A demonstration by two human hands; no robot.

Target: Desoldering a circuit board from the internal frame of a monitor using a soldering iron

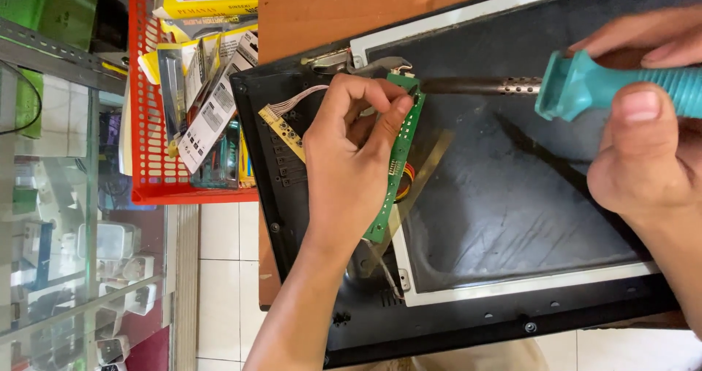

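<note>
White tiled floor (227, 269), wooden tabletop (329, 13), red basket (146, 122) of packaged goods, glass display case (66, 232) with metal frame at left.

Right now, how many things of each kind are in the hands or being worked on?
Soldering iron, teal handle, in right hand: 1
Green circuit board, held by left hand: 1
Black appliance panel underneath: 1
Total: 3

Both forearms are bare, with no sleeve, watch, glove or ring showing anywhere in view. The left hand (349, 168) has short, trimmed nails. The right hand (643, 130) shows a broad thumbnail (clean, cut short, slightly glossy).
</note>
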